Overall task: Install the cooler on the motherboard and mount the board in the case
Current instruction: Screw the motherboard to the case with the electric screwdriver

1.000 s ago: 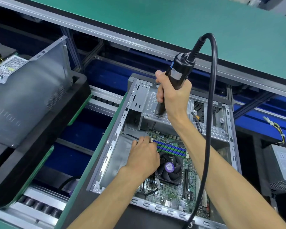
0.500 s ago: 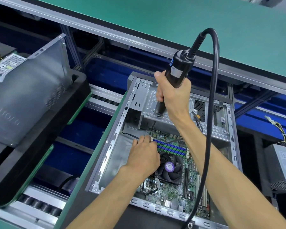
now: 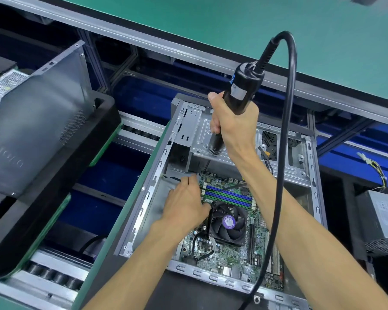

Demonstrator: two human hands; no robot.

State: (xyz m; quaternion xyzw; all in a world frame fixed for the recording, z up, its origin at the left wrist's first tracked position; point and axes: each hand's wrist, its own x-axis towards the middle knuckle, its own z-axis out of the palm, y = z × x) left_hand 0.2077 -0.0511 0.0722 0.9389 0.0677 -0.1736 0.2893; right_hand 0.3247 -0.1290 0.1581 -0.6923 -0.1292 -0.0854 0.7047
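Right hand (image 3: pixel 231 128) grips screwdriver (image 3: pixel 240 95), its tip hidden

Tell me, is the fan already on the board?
Yes. The fan sits flat on the board, which lies inside the case. Whether it is screwed down cannot be told.

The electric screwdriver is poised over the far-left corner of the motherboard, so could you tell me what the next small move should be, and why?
Probably press the electric screwdriver straight down and drive the screw. The right hand grips it upright, with its bit at the corner of the motherboard, which already lies in the case with the cooler fitted. The left hand rests on the board's edge, steadying it.
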